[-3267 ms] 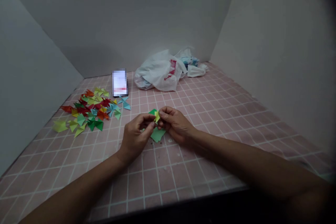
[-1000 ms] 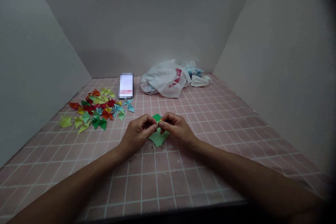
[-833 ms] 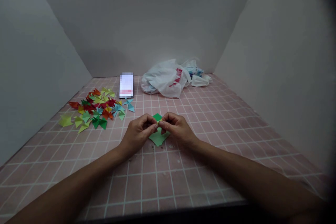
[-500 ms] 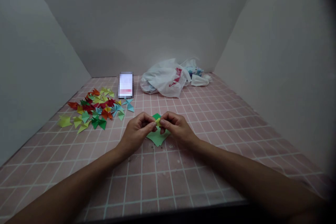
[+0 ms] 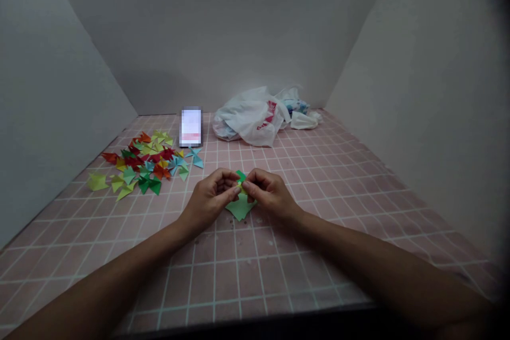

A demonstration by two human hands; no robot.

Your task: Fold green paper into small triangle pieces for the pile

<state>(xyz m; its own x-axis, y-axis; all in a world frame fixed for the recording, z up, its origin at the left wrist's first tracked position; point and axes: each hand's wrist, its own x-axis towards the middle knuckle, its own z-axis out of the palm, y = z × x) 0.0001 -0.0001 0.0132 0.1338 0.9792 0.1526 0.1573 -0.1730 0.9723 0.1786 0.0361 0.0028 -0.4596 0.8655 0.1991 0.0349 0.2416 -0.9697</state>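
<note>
Between the fingertips of both hands is a small folded piece of yellow paper (image 5: 240, 186), mostly hidden by the fingers. My left hand (image 5: 213, 191) pinches it from the left, thumb against curled fingers. From the right, my right hand (image 5: 268, 191) pinches it the same way, the two thumbs nearly meeting. Beneath the hands, green paper sheets (image 5: 240, 209) lie on the table, a light green corner showing toward me and a darker green one on the far side.
A pile of colourful folded paper pieces (image 5: 147, 162) lies to the left. Behind it stands a phone (image 5: 191, 127) with a blurred screen. A white plastic bag (image 5: 251, 117) and a blue-and-white packet (image 5: 297, 106) sit at the back. Pink checked cloth (image 5: 247, 276) covers the table.
My fingertips have drawn slightly closer together around the yellow paper. Less of the green sheets shows under the hands. The rest of the table looks the same.
</note>
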